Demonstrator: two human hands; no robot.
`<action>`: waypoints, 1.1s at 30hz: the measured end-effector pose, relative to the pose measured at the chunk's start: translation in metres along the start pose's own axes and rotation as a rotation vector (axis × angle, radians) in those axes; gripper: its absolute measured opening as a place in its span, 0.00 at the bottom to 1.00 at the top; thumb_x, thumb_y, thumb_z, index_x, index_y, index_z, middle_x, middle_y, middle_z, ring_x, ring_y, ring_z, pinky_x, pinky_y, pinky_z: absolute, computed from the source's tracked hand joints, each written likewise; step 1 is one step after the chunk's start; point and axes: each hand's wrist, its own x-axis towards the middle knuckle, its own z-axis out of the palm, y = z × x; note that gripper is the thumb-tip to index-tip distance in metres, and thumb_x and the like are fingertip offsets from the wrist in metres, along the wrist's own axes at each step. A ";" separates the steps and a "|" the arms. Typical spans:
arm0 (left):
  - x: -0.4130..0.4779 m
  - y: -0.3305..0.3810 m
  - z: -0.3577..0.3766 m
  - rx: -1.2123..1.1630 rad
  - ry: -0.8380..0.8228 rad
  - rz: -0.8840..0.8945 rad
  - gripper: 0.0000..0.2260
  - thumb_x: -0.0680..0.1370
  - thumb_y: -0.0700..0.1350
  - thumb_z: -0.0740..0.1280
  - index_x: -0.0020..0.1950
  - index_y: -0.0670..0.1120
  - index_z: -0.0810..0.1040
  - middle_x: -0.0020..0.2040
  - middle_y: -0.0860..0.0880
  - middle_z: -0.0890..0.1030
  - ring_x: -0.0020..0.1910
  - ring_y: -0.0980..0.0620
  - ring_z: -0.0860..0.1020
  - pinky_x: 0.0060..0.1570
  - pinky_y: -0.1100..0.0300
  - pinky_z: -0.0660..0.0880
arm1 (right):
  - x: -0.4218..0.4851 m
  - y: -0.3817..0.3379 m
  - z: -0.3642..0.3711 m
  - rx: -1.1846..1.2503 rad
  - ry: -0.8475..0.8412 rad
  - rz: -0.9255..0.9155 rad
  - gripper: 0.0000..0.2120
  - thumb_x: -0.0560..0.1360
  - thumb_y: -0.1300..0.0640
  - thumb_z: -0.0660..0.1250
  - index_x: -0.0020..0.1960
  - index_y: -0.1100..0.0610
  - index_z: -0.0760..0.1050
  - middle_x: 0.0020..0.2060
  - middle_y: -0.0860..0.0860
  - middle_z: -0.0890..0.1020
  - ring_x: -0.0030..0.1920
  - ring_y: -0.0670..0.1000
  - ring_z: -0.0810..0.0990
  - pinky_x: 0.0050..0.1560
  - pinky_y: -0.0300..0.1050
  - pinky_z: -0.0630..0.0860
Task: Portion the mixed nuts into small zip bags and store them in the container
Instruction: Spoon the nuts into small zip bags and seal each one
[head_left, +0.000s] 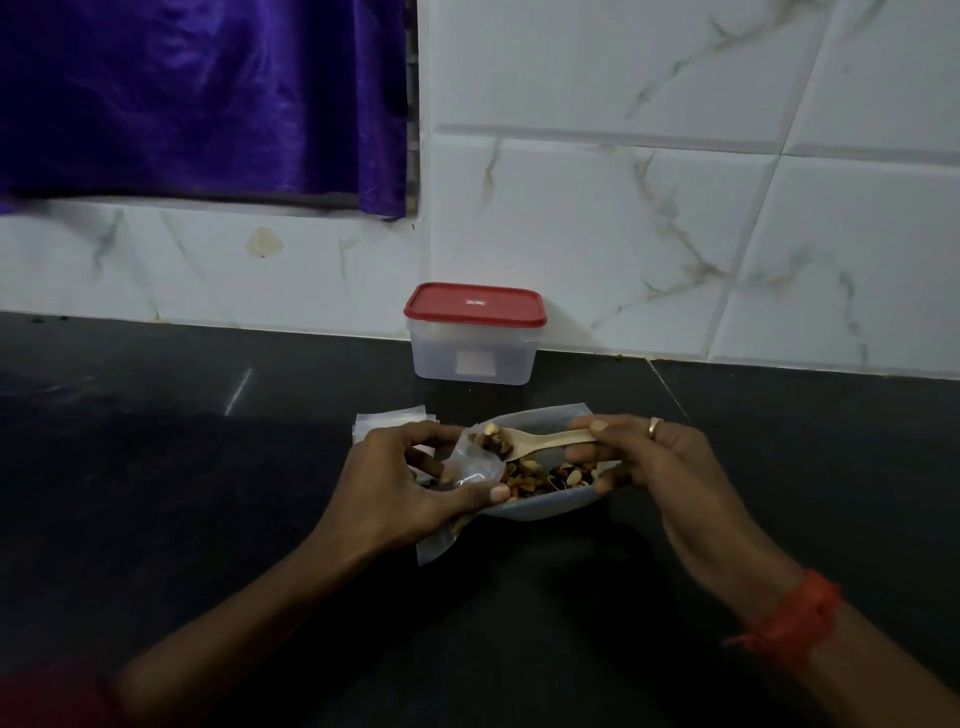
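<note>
Nearest to me, the left hand (415, 483) has a small zip bag (470, 467) pinched between the thumb below and curled fingers above, so its mouth gapes toward the right. The bag's closed end trails down toward me, just off the black counter (208, 467).

The right hand (654, 462), with a red thread at the wrist, pinches the handle of a wooden spoon (550, 441) between thumb and fingertips. The remaining fingers curl loosely underneath.

What my next move turns on is that the spoon's long axis runs almost level, right to left. Its loaded end, carrying a scoop of nuts (491, 441), sits right at the bag's open lip. The bag lies directly left of the spoon tip, so I judge that a short push leftward and a tilt will drop the load in. If the mouth sags, nuts could spill over the lip.

Just below both hands is a pale dish (540, 506) holding the rest of the mixed nuts (545, 475). It would probably catch any that fall.

Beyond the left hand lies a stack of spare zip bags (389, 415). Farther back, against the marbled tile wall (675, 234), stands the clear container (475, 358) with its red lid (475, 304) on. It is well apart from the hands. I cannot tell whether it holds anything.
</note>
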 end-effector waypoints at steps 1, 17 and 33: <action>0.000 0.000 0.000 -0.002 0.003 0.005 0.27 0.61 0.61 0.78 0.58 0.58 0.81 0.47 0.59 0.82 0.46 0.68 0.79 0.38 0.72 0.77 | -0.001 0.000 0.001 -0.057 -0.014 -0.064 0.08 0.80 0.60 0.66 0.50 0.53 0.84 0.38 0.48 0.87 0.37 0.47 0.83 0.41 0.34 0.77; 0.000 0.001 0.000 -0.044 0.021 0.000 0.29 0.58 0.65 0.76 0.57 0.57 0.82 0.50 0.60 0.83 0.46 0.62 0.81 0.40 0.67 0.79 | 0.003 0.007 -0.005 -0.172 -0.015 -0.447 0.11 0.79 0.66 0.66 0.52 0.53 0.83 0.40 0.51 0.87 0.35 0.53 0.84 0.40 0.42 0.82; 0.002 0.000 -0.003 0.133 -0.045 0.076 0.32 0.61 0.63 0.77 0.64 0.58 0.76 0.55 0.63 0.77 0.51 0.65 0.77 0.40 0.77 0.72 | 0.016 0.024 -0.021 -0.701 0.100 -0.324 0.09 0.77 0.52 0.71 0.54 0.41 0.83 0.42 0.42 0.85 0.45 0.42 0.82 0.50 0.49 0.81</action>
